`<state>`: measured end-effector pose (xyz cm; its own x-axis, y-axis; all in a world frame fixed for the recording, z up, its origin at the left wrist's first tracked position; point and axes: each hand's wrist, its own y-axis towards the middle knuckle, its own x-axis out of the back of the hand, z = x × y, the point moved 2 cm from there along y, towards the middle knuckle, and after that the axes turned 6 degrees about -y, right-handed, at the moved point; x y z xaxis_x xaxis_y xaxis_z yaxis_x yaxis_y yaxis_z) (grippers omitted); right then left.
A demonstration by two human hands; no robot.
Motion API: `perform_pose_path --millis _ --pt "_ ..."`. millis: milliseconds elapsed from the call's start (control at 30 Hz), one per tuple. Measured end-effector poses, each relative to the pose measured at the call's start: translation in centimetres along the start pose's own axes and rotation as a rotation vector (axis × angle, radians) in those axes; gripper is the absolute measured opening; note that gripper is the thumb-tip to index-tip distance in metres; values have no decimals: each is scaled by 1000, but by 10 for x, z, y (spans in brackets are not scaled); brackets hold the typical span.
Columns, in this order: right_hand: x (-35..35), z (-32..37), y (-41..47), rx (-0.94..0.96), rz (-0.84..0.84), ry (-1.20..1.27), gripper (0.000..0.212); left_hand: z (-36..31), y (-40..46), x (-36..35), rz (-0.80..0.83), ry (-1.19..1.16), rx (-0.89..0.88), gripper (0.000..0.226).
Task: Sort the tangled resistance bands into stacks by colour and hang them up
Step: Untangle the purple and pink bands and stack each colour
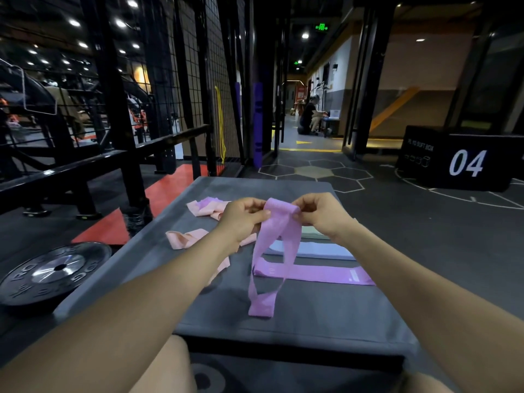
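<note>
I hold a purple resistance band (279, 236) up over a grey padded box (306, 321). My left hand (241, 218) pinches its top left edge and my right hand (323, 214) pinches its top right edge. The band hangs twisted, its lower loop resting on the box. Another purple band (326, 275) lies flat behind it. Beyond lie a pale blue band (317, 248) and a pale green band (312, 232), partly hidden by my right hand. Pink bands (184, 238) lie to the left, and a tangle of pink and purple bands (208, 207) sits at the far left of the box.
A black weight plate (54, 272) lies on the floor to the left. A black wire-mesh rack (198, 80) with yellow (220, 123) and purple (258, 123) bands hanging stands ahead. A black box marked 04 (459, 161) sits at the right. A person (309, 114) crouches far down the corridor.
</note>
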<state>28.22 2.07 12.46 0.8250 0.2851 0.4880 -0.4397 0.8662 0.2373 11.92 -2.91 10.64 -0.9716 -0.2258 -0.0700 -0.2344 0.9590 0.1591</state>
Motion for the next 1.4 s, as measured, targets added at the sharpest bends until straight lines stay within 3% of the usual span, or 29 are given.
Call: perform_pose_path --millis 167,267,367,533,700,933,1067,1200,1333,1400 --pt "5 0 4 -10 -183 -11 30 5 -10 1 182 91 181 19" --pt "6 4 4 17 -193 -13 30 0 -8 2 104 80 135 12" --pt "3 8 4 39 -168 -19 29 -8 -1 2 46 137 37 7" --pt "3 14 2 71 -114 4 25 -6 1 -11 133 197 35 4" --pt "-7 1 -5 -31 75 277 23 -4 3 -10 34 111 12 10" --pt "-43 -23 -8 -106 211 -165 24 -4 2 13 -189 -129 27 11" --pt "-44 -38 -11 -115 264 -327 13 13 4 50 -407 -145 49 15" --pt "-41 -62 -18 -151 288 -595 17 35 4 77 -564 -167 83 5" --pt "-35 -92 -25 -240 232 -657 5 61 -2 91 -653 -173 118 7" --pt "-32 -106 -28 -305 212 -635 17 74 -2 96 -671 -177 133 10"
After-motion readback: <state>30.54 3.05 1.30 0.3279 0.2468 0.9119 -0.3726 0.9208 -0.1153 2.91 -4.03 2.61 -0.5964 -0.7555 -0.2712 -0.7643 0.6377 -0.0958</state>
